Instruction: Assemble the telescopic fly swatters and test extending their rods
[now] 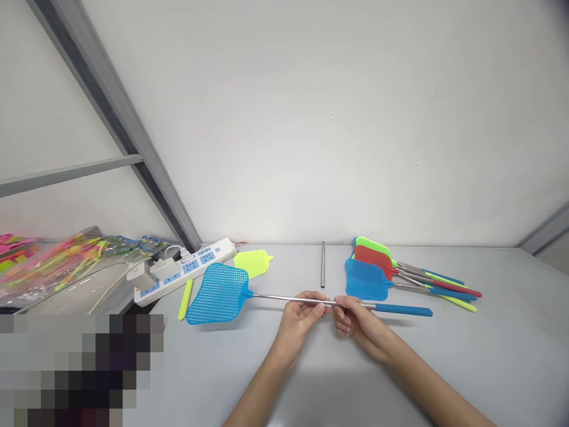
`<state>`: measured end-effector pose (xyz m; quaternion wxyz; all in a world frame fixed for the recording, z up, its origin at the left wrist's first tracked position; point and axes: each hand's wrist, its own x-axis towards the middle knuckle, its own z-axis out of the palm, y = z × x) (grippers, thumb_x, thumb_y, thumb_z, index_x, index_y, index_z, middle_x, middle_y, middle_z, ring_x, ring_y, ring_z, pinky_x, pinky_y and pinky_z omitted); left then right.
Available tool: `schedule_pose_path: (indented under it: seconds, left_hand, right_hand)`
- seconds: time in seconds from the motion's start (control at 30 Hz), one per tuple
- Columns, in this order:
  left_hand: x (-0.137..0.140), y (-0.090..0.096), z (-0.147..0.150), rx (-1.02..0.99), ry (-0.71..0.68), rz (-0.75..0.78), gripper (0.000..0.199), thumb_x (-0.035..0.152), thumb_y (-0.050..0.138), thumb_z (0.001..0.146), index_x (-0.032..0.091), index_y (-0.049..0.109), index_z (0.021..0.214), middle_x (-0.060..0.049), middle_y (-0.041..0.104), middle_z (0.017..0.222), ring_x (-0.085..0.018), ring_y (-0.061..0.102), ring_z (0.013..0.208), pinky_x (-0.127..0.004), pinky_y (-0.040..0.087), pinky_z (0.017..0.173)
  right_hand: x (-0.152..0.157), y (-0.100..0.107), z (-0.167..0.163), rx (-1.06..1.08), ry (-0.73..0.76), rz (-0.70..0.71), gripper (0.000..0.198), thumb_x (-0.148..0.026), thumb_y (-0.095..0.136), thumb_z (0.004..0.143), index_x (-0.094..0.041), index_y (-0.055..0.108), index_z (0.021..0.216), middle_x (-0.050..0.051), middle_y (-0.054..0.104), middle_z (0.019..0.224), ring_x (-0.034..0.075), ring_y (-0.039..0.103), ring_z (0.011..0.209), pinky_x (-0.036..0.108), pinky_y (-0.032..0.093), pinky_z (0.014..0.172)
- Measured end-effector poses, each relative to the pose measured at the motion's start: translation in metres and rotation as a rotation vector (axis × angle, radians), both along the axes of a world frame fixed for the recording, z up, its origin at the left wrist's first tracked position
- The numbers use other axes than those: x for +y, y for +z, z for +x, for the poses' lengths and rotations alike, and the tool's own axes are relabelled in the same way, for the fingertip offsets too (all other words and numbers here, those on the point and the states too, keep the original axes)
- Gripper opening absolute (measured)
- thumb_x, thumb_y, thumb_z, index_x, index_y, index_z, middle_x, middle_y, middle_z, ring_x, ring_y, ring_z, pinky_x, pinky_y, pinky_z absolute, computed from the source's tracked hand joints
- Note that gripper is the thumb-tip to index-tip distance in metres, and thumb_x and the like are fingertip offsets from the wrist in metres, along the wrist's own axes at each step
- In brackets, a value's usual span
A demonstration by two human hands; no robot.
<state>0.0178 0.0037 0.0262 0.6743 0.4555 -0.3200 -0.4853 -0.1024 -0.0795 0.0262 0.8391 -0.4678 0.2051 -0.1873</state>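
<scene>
A blue fly swatter (219, 295) with a telescopic metal rod is held sideways above the table, its mesh head to the left and its blue handle (403, 309) to the right. My left hand (303, 314) is closed around the middle of the rod. Just beside it, my right hand (355, 320) pinches the rod nearer the handle. Behind my hands lies a separate metal tube (323, 264). A loose yellow-green swatter head (252, 263) rests behind the blue mesh, and a yellow-green handle grip (185, 299) lies to its left.
Several fly swatters in blue, red and green are piled at the right, a blue head (367, 279) on top. A white power strip (184, 271) with plugged-in adapters stands at the left. Beyond it are plastic-bagged colourful items (57, 261). A wall (338, 130) closes off the back.
</scene>
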Motion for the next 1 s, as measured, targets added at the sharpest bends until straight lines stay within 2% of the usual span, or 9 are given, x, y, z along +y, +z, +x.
schedule_pose_path:
  seconds: [0.1, 0.27, 0.5, 0.73, 1.0]
  left_hand:
    - [0.0002, 0.0014, -0.0005, -0.001, -0.025, -0.021, 0.017, 0.024, 0.06, 0.069, 0.014, 0.058, 0.083, -0.008, 0.062, 0.09, -0.017, 0.057, 0.079, -0.03, 0.04, 0.076]
    - [0.0003, 0.0012, -0.0005, -0.002, -0.035, -0.021, 0.016, 0.023, 0.06, 0.07, 0.014, 0.058, 0.083, -0.009, 0.061, 0.094, -0.017, 0.057, 0.08, -0.03, 0.04, 0.076]
    - [-0.0002, -0.0004, 0.0, 0.019, -0.033, -0.034, 0.016, 0.024, 0.061, 0.068, 0.016, 0.059, 0.082, -0.009, 0.062, 0.096, -0.018, 0.057, 0.081, -0.032, 0.04, 0.079]
    - [0.0004, 0.0009, -0.0008, 0.031, -0.003, -0.064, 0.017, 0.024, 0.062, 0.068, 0.016, 0.059, 0.083, -0.009, 0.061, 0.096, -0.021, 0.053, 0.094, -0.031, 0.04, 0.08]
    - [0.0008, 0.0031, -0.0029, 0.054, -0.02, -0.078, 0.014, 0.022, 0.061, 0.069, 0.016, 0.059, 0.081, -0.008, 0.062, 0.094, -0.02, 0.054, 0.092, -0.032, 0.039, 0.08]
  right_hand:
    - [0.0, 0.0, -0.0008, -0.003, 0.001, 0.005, 0.032, -0.033, 0.045, 0.077, -0.016, 0.042, 0.05, -0.004, 0.032, 0.046, 0.008, 0.028, 0.044, 0.024, 0.023, 0.047]
    - [0.0003, -0.0004, -0.0005, -0.001, 0.009, 0.037, 0.031, -0.033, 0.045, 0.076, -0.016, 0.041, 0.051, -0.004, 0.031, 0.047, 0.008, 0.026, 0.044, 0.024, 0.022, 0.047]
    - [0.001, -0.0026, 0.0008, -0.013, 0.02, 0.047, 0.032, -0.033, 0.042, 0.077, -0.016, 0.041, 0.05, -0.004, 0.031, 0.047, 0.009, 0.028, 0.045, 0.025, 0.024, 0.049]
    - [0.0012, -0.0009, 0.0007, 0.007, 0.021, 0.05, 0.032, -0.033, 0.043, 0.076, -0.017, 0.04, 0.049, -0.004, 0.03, 0.046, 0.009, 0.028, 0.045, 0.025, 0.024, 0.049]
    - [0.0029, -0.0009, 0.0014, -0.001, 0.013, 0.074, 0.032, -0.033, 0.042, 0.076, -0.016, 0.038, 0.049, -0.004, 0.031, 0.047, 0.008, 0.026, 0.044, 0.024, 0.022, 0.047]
